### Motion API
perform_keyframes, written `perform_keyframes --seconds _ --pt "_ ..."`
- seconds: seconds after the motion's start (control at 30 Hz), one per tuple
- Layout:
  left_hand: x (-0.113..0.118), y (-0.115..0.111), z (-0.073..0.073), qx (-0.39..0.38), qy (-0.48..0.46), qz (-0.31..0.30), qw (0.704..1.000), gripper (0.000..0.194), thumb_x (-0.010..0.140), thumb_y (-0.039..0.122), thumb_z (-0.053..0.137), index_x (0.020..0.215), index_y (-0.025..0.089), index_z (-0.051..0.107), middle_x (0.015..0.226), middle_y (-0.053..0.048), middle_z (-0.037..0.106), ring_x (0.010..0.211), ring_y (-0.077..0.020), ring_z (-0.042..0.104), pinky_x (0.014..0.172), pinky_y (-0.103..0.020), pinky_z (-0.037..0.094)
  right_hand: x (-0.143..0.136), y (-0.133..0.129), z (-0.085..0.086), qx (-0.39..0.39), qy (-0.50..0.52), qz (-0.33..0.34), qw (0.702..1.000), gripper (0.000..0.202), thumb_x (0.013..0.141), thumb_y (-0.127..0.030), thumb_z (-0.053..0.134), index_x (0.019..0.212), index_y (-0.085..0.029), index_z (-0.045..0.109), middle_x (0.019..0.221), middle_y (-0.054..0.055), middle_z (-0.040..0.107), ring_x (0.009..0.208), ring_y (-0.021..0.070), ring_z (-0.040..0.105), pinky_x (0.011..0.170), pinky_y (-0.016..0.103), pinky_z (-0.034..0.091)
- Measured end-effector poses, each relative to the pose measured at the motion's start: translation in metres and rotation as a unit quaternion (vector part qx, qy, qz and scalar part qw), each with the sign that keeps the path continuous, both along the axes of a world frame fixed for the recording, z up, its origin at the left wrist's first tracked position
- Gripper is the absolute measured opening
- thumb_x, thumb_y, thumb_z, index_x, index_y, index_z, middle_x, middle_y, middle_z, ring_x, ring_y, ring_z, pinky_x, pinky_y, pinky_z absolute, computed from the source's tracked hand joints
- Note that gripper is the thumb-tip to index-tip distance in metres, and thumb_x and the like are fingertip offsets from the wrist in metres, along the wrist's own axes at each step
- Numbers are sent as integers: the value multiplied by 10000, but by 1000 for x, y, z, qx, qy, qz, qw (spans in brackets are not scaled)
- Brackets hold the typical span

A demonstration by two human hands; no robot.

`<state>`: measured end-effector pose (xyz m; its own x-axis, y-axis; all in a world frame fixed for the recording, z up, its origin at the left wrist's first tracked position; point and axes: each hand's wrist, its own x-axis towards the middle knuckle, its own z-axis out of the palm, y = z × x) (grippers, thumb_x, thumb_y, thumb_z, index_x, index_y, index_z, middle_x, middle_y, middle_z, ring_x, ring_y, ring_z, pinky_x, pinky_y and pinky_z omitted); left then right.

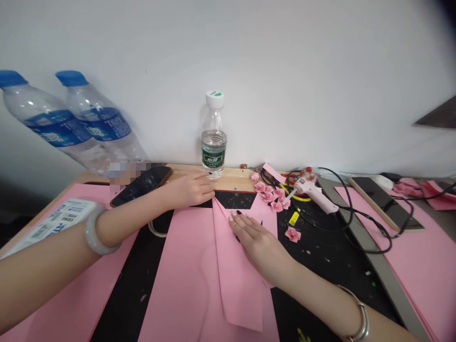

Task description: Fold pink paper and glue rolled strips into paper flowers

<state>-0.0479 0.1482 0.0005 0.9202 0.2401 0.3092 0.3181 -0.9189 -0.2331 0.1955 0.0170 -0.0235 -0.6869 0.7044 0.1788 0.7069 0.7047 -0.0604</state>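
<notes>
Head view: the left hand (194, 191), half curled at centre, sits at the paper's (235, 285) top edge, though whether it pinches anything I cannot tell; should it slip, the paper could crease askew. The paper lies lower centre, under the right hand (261, 240), nearly flat and gripping nothing; straying rightward, it might knock the roses (268, 195) or glue gun (317, 194), centre right.

A green label (213, 158) on a small, clear, white-capped plastic bottle (214, 137) reads "怡寶"; print on two large, clear, blue-capped plastic bottles (109, 124) and a white rectangular box (53, 225) is illegible.
</notes>
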Motion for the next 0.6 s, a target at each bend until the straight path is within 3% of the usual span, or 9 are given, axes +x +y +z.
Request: perform_keyframes --seconds 0.2,0.47,0.6 --pt "0 2 6 98 87 -56 990 280 924 54 421 906 146 684 985 -95 719 971 -193 651 983 -398 449 2 0 -1 6 -4 0 1000 480 858 19 346 1317 -10 483 1366 184 497 1276 275 452 1071 426 390" --pt "-2 -4 -7 119 25 -54 991 302 932 58 407 881 127 696 945 -113 730 871 -185 685 900 -374 516 -1 -1 0 14 -8 -2 1000 476 857 16 357 1316 -12 482 1361 187 503 1269 278 461 1062 429 404" --pt "-5 -3 -6 116 6 -51 992 299 940 67 395 919 119 689 977 -119 726 889 -198 685 836 -361 544 -1 -1 -1 13 -4 0 1000 480 851 21 362 1315 -13 482 1354 190 509 1268 273 464 1057 427 411"
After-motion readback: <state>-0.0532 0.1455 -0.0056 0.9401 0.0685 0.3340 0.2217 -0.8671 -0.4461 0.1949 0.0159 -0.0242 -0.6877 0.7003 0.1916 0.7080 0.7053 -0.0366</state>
